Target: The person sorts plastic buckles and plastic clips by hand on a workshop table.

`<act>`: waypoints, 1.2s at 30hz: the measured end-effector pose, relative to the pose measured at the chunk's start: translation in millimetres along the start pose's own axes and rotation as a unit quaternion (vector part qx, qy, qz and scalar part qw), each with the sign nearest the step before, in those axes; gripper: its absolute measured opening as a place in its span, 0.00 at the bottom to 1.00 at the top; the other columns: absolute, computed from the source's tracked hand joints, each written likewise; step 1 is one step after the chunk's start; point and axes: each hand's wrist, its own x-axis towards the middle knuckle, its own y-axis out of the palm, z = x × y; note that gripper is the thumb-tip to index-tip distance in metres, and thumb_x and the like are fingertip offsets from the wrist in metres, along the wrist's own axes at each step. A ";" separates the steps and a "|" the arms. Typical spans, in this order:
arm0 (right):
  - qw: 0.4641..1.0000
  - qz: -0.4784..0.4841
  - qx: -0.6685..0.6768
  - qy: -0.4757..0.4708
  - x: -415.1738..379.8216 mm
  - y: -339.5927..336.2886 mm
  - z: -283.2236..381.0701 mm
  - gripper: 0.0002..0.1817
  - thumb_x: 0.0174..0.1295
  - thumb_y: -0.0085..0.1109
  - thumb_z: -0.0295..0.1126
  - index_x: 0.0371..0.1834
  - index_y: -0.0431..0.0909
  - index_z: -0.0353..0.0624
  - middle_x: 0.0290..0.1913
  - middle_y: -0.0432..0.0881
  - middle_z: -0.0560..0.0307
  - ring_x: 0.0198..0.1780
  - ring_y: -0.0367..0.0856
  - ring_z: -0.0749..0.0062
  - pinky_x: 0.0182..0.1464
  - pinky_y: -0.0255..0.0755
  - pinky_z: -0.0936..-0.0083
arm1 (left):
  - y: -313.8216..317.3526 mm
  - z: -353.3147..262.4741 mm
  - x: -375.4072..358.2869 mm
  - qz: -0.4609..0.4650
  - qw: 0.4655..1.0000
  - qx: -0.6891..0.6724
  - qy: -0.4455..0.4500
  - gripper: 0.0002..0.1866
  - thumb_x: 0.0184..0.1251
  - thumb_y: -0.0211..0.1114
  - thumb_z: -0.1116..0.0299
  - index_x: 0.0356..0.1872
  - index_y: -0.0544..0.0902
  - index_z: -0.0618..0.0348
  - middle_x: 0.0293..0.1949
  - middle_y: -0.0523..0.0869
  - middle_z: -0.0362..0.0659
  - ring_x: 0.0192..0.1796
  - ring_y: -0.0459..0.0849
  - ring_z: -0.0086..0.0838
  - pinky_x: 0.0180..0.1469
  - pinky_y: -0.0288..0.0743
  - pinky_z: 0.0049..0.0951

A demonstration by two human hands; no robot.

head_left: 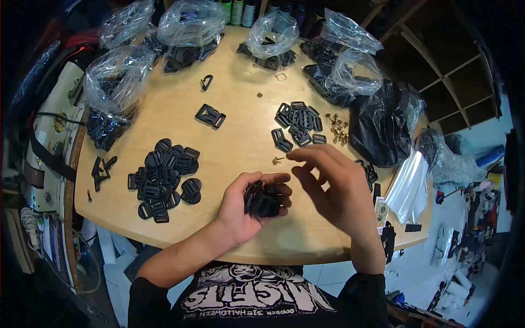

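Note:
My left hand point(240, 202) is cupped palm up near the table's front edge, its fingers curled around a cluster of black plastic parts point(263, 201). Their exact kind is partly hidden by the fingers. My right hand point(333, 188) hovers to the right of it, thumb and forefinger apart with nothing visible between them. Just left of the right fingertips is a small brass-coloured stud point(277, 160). Beyond that hand lie a group of black strap adjusters point(299, 117) and a small heap of brass studs point(339, 130).
Black round-ended plastic pieces point(164, 177) are piled on the left of the wooden table point(240, 147). Further back are a side-release buckle point(210, 116) and a black snap hook point(206, 82). Plastic bags point(191, 24) line the far edge; a black bag point(380, 126) stands right.

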 end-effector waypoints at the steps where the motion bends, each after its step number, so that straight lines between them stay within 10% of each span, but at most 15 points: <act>1: 1.000 0.011 0.022 0.018 0.5 -1.7 -4.9 0.15 0.58 0.64 0.20 0.50 0.81 0.41 0.46 0.83 0.53 0.36 0.85 0.66 0.34 0.77 0.75 | -0.6 -1.5 0.6 0.001 1.000 0.019 -0.015 0.24 0.72 0.45 0.55 0.50 0.80 0.66 0.40 0.85 0.50 0.42 0.84 0.39 0.43 0.80 0.35; 31: 0.961 0.116 0.206 0.145 1.3 47.9 -27.0 0.09 0.58 0.67 0.27 0.41 0.81 0.38 0.36 0.84 0.56 0.32 0.84 0.75 0.30 0.74 0.80 | -7.0 -5.8 -1.6 0.025 0.993 0.092 -0.075 0.27 0.78 0.38 0.48 0.48 0.78 0.62 0.34 0.83 0.49 0.34 0.82 0.37 0.34 0.73 0.31; 36: 0.982 -0.011 0.159 0.098 11.1 45.5 -35.1 0.13 0.60 0.65 0.27 0.47 0.81 0.38 0.36 0.84 0.54 0.32 0.83 0.71 0.34 0.76 0.78 | -9.3 -12.5 -13.3 -0.021 0.996 0.063 -0.061 0.27 0.75 0.43 0.50 0.49 0.79 0.66 0.34 0.82 0.47 0.34 0.81 0.36 0.35 0.72 0.31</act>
